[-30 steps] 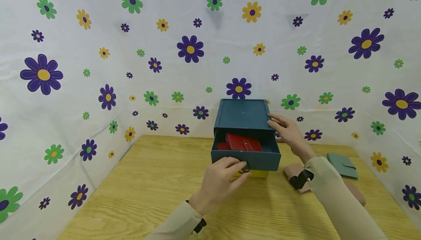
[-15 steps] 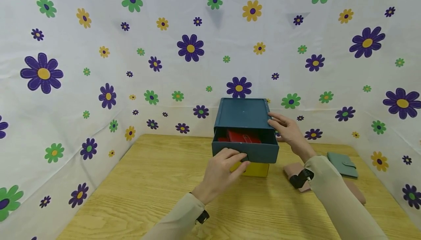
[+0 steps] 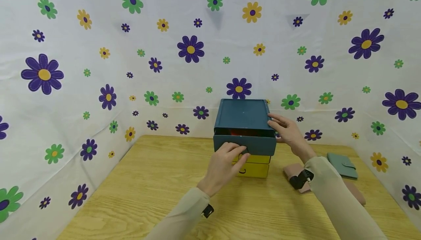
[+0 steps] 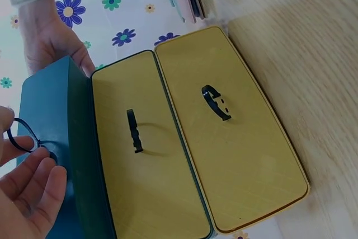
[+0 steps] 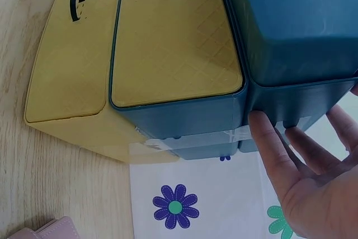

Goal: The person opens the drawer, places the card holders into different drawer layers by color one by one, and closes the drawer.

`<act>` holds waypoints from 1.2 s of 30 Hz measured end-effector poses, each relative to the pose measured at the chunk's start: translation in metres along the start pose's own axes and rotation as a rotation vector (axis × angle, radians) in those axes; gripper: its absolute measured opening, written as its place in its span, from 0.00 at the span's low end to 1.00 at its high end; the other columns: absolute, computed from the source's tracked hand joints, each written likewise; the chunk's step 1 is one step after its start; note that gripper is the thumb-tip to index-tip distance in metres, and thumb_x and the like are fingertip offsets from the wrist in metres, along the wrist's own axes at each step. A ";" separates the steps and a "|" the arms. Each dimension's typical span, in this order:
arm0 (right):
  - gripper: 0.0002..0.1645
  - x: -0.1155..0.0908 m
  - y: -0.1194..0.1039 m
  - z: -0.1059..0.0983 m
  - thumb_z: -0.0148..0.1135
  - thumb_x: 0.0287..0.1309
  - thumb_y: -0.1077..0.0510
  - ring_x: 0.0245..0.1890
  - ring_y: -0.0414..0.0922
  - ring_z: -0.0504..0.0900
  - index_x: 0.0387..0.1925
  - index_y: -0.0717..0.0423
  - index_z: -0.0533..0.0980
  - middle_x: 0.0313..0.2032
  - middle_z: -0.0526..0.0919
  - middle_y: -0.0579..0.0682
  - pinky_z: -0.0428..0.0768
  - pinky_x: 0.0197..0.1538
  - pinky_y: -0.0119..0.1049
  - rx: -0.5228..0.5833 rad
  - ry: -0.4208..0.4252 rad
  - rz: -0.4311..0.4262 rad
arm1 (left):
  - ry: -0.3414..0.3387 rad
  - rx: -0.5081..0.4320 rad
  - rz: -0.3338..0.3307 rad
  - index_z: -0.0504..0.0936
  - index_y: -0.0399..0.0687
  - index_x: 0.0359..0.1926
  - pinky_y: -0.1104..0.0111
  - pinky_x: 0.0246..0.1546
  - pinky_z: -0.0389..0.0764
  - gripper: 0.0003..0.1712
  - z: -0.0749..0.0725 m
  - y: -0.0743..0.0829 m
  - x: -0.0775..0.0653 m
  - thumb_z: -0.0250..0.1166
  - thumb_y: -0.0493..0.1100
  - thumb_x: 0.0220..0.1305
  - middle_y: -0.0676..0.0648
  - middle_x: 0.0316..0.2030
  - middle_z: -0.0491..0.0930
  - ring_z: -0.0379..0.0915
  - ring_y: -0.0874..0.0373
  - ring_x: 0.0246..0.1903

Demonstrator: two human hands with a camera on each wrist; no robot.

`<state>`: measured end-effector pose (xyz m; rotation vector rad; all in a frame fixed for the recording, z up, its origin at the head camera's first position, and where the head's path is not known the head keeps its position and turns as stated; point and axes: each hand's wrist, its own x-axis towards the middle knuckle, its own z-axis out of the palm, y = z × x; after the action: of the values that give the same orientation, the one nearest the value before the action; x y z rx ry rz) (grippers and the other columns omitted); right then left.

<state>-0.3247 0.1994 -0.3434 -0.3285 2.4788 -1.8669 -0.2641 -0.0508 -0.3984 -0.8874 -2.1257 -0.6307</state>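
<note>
Cream sleeves [image 3: 343,199], black wrist straps [image 3: 300,180]

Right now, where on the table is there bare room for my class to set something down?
The widest bare patch of table lies left of the drawer unit, bordered by the flowered cloth and the left sleeve. Another lies in front of the unit, between that and the right sleeve. Crowded: the unit's right, with green wallet and pink item.

The blue top drawer [image 3: 261,145] juts slightly from its stacked cabinet [image 3: 243,113].
</note>
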 end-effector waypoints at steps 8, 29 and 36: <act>0.36 -0.001 0.001 -0.001 0.51 0.71 0.43 0.68 0.65 0.65 0.75 0.46 0.56 0.75 0.54 0.61 0.77 0.58 0.57 0.014 0.006 0.011 | 0.022 0.026 -0.010 0.86 0.47 0.49 0.74 0.42 0.82 0.16 0.009 -0.003 0.006 0.65 0.50 0.66 0.51 0.41 0.84 0.77 0.60 0.41; 0.36 0.001 0.000 0.002 0.51 0.72 0.44 0.69 0.67 0.64 0.75 0.46 0.57 0.75 0.54 0.61 0.76 0.58 0.59 0.021 0.014 0.017 | -0.001 0.053 -0.075 0.86 0.47 0.51 0.73 0.41 0.83 0.16 0.020 -0.012 0.016 0.65 0.49 0.67 0.51 0.42 0.83 0.76 0.59 0.42; 0.36 -0.001 -0.003 0.002 0.51 0.72 0.44 0.69 0.68 0.62 0.76 0.46 0.56 0.75 0.53 0.61 0.75 0.58 0.60 0.025 0.012 0.010 | -0.013 0.049 -0.081 0.85 0.47 0.51 0.72 0.42 0.82 0.17 0.021 -0.013 0.017 0.63 0.50 0.68 0.51 0.42 0.83 0.75 0.59 0.42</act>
<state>-0.3227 0.1973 -0.3416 -0.3046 2.4578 -1.9004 -0.2917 -0.0386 -0.3998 -0.7841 -2.1886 -0.6130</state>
